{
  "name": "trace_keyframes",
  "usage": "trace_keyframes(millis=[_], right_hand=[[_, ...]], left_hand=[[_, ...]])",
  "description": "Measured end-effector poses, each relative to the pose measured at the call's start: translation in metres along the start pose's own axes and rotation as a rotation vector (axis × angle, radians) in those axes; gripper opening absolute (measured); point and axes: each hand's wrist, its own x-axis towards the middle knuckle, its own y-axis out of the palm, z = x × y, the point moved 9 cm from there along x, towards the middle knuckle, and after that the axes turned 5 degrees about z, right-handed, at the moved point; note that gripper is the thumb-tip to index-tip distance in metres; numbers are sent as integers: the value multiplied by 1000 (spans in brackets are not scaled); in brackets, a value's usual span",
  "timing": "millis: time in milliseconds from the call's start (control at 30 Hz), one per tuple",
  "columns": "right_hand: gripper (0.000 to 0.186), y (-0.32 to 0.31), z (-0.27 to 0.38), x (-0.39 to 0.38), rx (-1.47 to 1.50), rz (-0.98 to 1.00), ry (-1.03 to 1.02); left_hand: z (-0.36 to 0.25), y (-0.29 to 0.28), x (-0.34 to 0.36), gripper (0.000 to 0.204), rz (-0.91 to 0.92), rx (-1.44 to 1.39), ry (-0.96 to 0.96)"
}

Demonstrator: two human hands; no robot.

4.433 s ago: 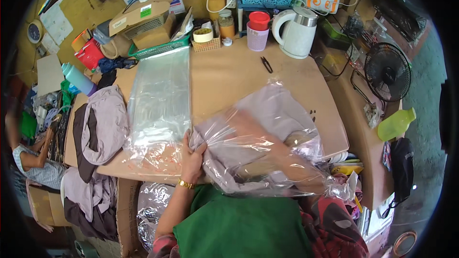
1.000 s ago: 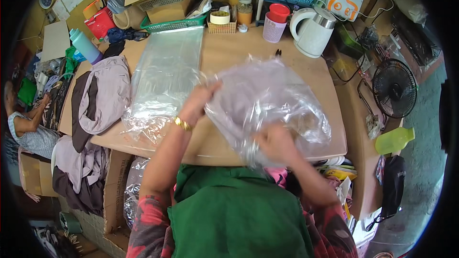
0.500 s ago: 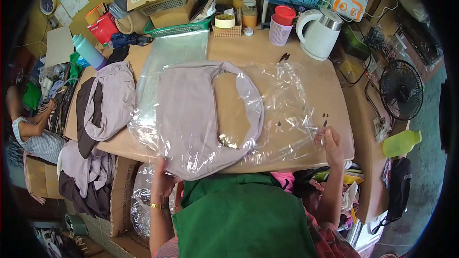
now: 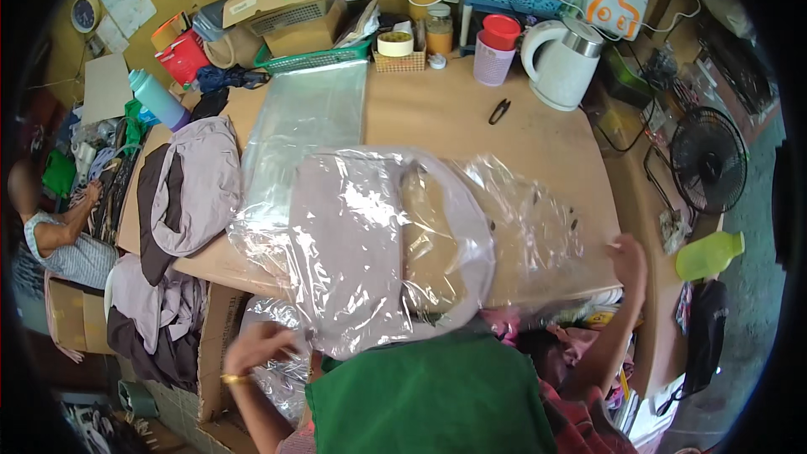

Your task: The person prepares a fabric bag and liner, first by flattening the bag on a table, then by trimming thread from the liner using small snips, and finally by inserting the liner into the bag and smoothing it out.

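A pale lilac cloth shoulder bag (image 4: 349, 227) with a wide curved strap lies inside a clear plastic bag (image 4: 534, 227). Both overhang the table's near edge, close to the green cloth (image 4: 420, 395) on my front. My right hand (image 4: 629, 262) is pinched at the right end of the plastic. Beside the near left corner of the bags is my left hand (image 4: 262, 346), fingers loosely stretched, wearing a gold band at the wrist; its fingertips are somewhat blurred. Under the plastic's left side lies a stack of flat clear plastic bags (image 4: 307, 109).
More lilac and dark brown cloth bags (image 4: 197, 185) lie at the left. Small dark thread snips (image 4: 500, 111) rest beyond the plastic, near a white kettle (image 4: 561, 63). A fan (image 4: 708, 160) and yellow-green bottle (image 4: 710, 256) stand right. Another person (image 4: 71, 240) works far left.
My right hand has moved right and the left hand left and down. The plastic with the cloth bag has shifted toward me and right, uncovering the snips.
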Motion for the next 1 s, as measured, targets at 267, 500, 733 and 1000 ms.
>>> trace_keyframes(millis=[267,500,733,1000], right_hand=[[57,22,232,62,91,191,-145],[33,116,237,122,339,511,-362],[31,22,164,163,210,-139,-139],[35,113,171,155,251,178,-192]], left_hand=[[-135,-116,142,45,-474,298,519],[-202,-50,249,31,-500,505,726],[-186,-67,235,40,-367,336,446],[-225,25,199,66,-676,867,524]])
